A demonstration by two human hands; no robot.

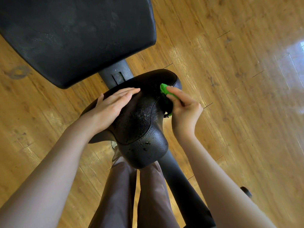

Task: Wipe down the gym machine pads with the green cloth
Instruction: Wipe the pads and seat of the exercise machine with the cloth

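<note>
A black saddle-shaped seat pad (141, 129) with worn, flaking leather fills the middle of the view. My left hand (111, 106) lies flat on its left side, fingers straight and together. My right hand (184, 109) holds the green cloth (164, 89) against the pad's right edge; most of the cloth is hidden under my fingers, and a small bit shows below the palm. A larger flat black pad (79, 33) sits behind, at the top left.
A dark metal post (116, 74) joins the two pads, and a thick black tube (184, 191) runs down to the lower right. My legs in brown trousers (125, 195) stand under the seat. Wooden plank floor (238, 79) surrounds the machine.
</note>
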